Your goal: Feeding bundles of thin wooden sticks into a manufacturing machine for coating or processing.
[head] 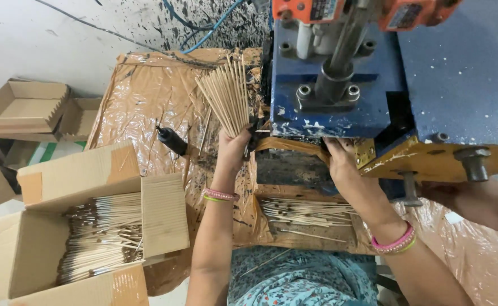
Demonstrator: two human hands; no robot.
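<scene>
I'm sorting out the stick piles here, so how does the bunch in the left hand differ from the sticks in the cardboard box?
The bunch of sticks stands upright and fans out from the left hand; the sticks in the cardboard box lie flat, roughly side by side. The bunch is small; the box holds far more. The bunch is gripped; the boxed sticks are untouched. Both are thin, pale wooden sticks.

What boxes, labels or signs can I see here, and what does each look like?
Open cardboard box: lower left, brown, flaps up, filled with thin pale sticks.
Empty cardboard boxes: upper left on the floor, brown, open.
Label plates: top edge of the blue machine, small, pale, on orange housing; print too blurred to tell.
No screens.
</scene>
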